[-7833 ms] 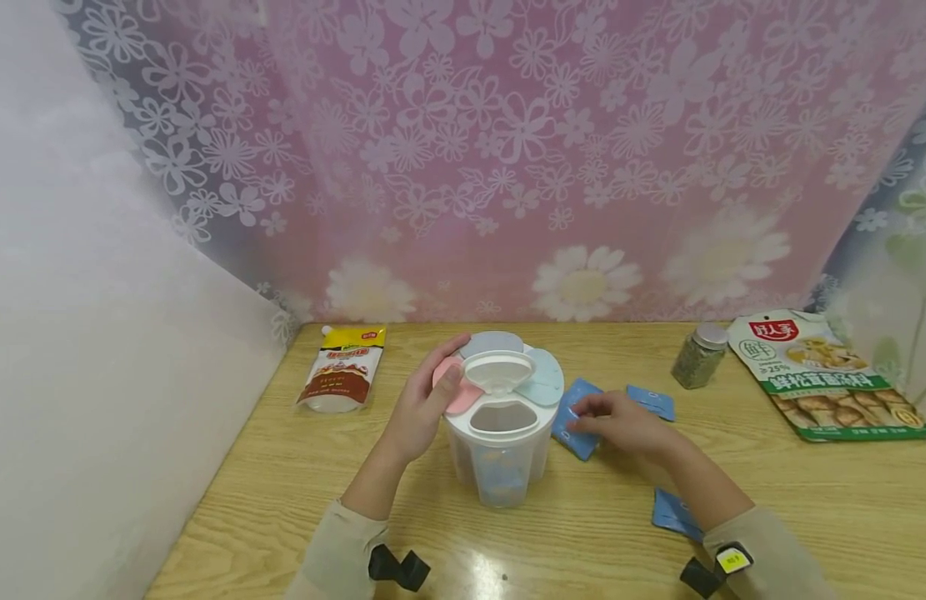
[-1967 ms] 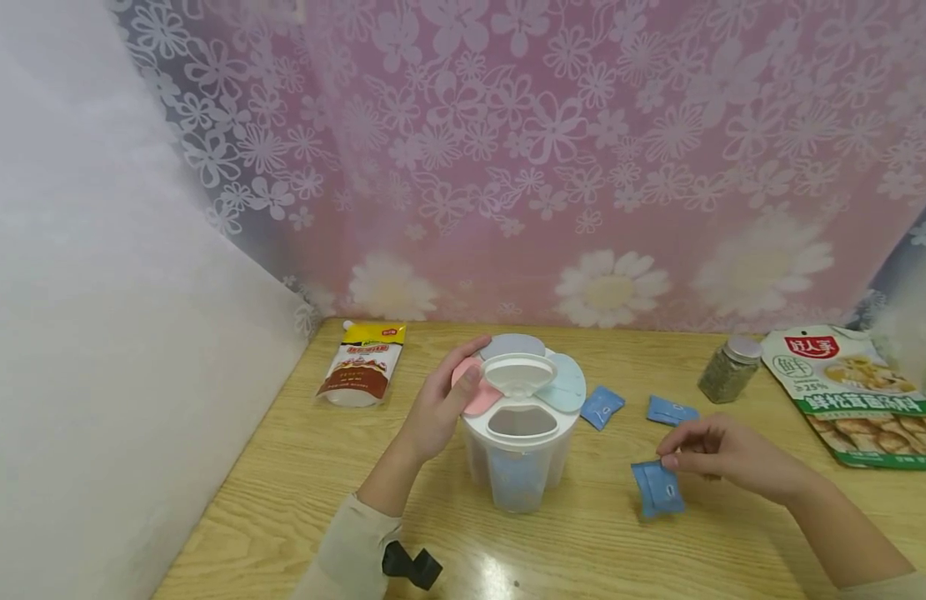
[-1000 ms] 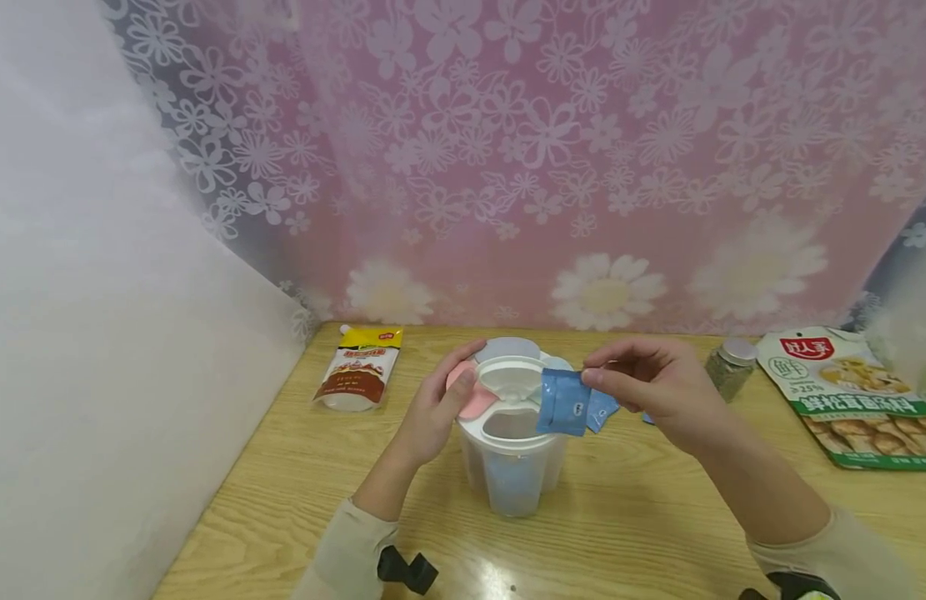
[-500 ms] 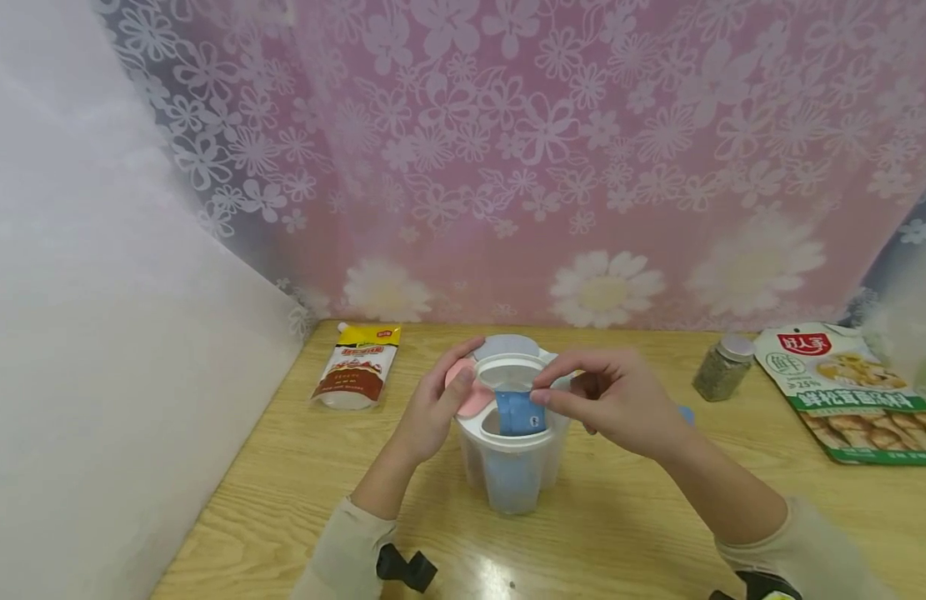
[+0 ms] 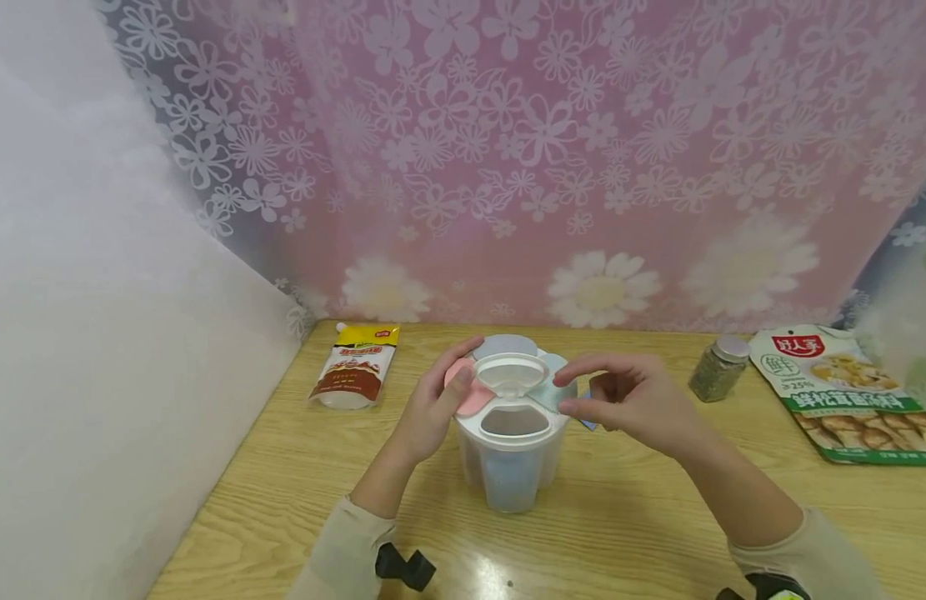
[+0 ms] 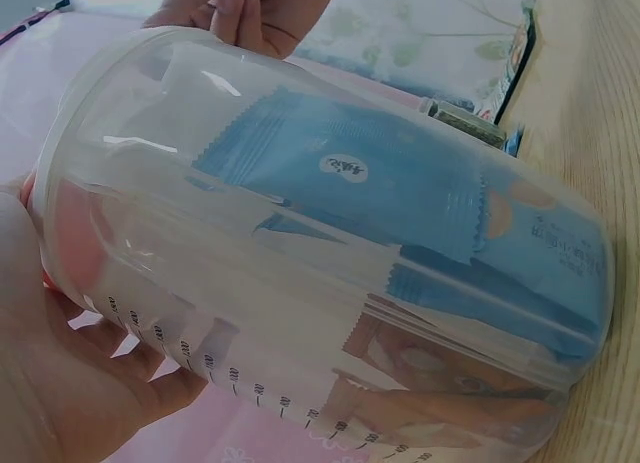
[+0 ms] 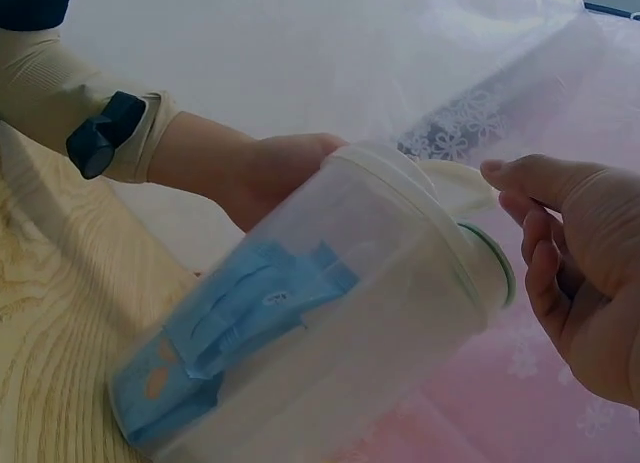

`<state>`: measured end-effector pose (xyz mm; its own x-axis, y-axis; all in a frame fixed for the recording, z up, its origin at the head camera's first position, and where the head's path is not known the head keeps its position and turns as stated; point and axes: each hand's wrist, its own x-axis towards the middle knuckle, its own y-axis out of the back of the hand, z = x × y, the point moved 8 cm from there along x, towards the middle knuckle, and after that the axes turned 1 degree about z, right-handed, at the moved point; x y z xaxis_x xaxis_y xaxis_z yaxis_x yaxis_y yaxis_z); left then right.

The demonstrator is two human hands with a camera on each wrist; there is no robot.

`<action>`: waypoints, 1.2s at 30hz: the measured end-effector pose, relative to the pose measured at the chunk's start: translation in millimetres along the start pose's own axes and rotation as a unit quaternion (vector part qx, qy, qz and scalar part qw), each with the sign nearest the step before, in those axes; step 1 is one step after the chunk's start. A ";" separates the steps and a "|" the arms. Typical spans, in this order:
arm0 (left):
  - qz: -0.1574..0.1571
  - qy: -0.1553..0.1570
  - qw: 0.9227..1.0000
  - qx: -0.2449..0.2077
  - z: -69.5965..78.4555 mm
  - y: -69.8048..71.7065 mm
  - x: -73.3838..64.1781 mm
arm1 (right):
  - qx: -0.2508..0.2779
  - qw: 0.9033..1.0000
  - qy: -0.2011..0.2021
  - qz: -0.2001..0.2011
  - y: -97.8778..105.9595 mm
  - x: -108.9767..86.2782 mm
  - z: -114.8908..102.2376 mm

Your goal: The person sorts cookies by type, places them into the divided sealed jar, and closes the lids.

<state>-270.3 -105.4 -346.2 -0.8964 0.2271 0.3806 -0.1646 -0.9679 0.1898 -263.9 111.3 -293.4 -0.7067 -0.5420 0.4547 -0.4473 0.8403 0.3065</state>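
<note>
A clear storage container [image 5: 511, 483] stands on the table, its white lid carrying pink, grey and mint flaps. The front flap [image 5: 511, 375] is raised above an uncovered opening. My left hand [image 5: 432, 408] grips the lid's left side, thumb over the pink flap. Just right of the opening, over the mint flap [image 5: 554, 385], my right hand [image 5: 638, 404] holds nothing, thumb and forefinger apart. Through the wall, the left wrist view shows blue sachets [image 6: 350, 173] in one compartment and brown sachets [image 6: 430, 363] in another. One blue sachet [image 5: 588, 422] on the table is mostly hidden behind my right hand.
A yellow, white and brown spouted pouch [image 5: 353, 367] lies at the back left. Toward the back right are a jar of dried herbs [image 5: 718, 371] and a large green and white mushroom seasoning bag [image 5: 845, 392]. A floral curtain [image 5: 508, 167] hangs behind the table.
My right hand has lifted a blue sachet off the table, carried it left to the opening and let it go inside, then drawn back slightly right. My left hand keeps its grip.
</note>
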 end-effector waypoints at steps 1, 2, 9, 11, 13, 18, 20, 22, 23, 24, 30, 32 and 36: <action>0.000 0.001 1.000 0.000 -0.1 0.1 -0.2 | 0.000 1.000 -0.012 0.006 3.8 -1.2 3.3; 0.000 0.001 1.000 0.000 -0.2 0.2 -0.3 | 0.005 1.000 -0.016 0.011 7.6 -2.1 5.7; 0.001 0.001 1.000 0.001 -1.2 2.6 0.2 | 0.037 0.997 -0.039 0.062 35.7 -4.7 34.6; -0.001 -0.002 1.000 -0.002 -1.0 2.6 0.8 | 0.057 0.994 -0.060 0.075 43.1 -5.6 50.3; -0.005 -0.006 1.000 -0.006 -0.3 1.8 1.1 | 0.074 0.990 -0.082 0.083 48.9 -7.5 67.1; -0.006 -0.009 1.000 -0.005 0.2 0.6 0.7 | 0.076 0.985 -0.130 0.078 56.8 -13.8 106.4; -0.005 -0.008 1.000 -0.003 -0.2 0.8 0.5 | 0.064 0.984 -0.151 0.072 58.4 -16.5 120.9; -0.004 -0.007 1.000 -0.002 -0.8 0.9 0.9 | 0.041 0.982 -0.169 0.068 59.9 -19.4 134.4; -0.004 -0.009 1.000 -0.001 -0.7 0.9 1.1 | 0.028 0.982 -0.176 0.065 60.3 -20.7 140.5; -0.004 -0.008 1.000 -0.002 -0.7 1.0 1.2 | 0.018 0.981 -0.182 0.061 60.1 -22.0 146.0; -0.001 -0.005 1.000 -0.004 -0.8 1.9 1.2 | -0.043 0.974 -0.222 0.035 52.3 -30.2 174.2; -0.001 -0.004 1.000 -0.002 -0.4 1.5 0.9 | -0.048 0.970 -0.236 0.030 49.3 -33.9 183.3; -0.002 0.002 1.000 0.000 -0.2 1.0 -0.2 | -0.053 0.965 -0.255 0.021 44.3 -39.9 196.6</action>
<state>-270.3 -106.4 -346.3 -0.8971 0.2310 0.3765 -0.1687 -0.9669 0.1913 -363.3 172.8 -462.3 -0.9132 -0.4075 0.0063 -0.3724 0.8408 0.3929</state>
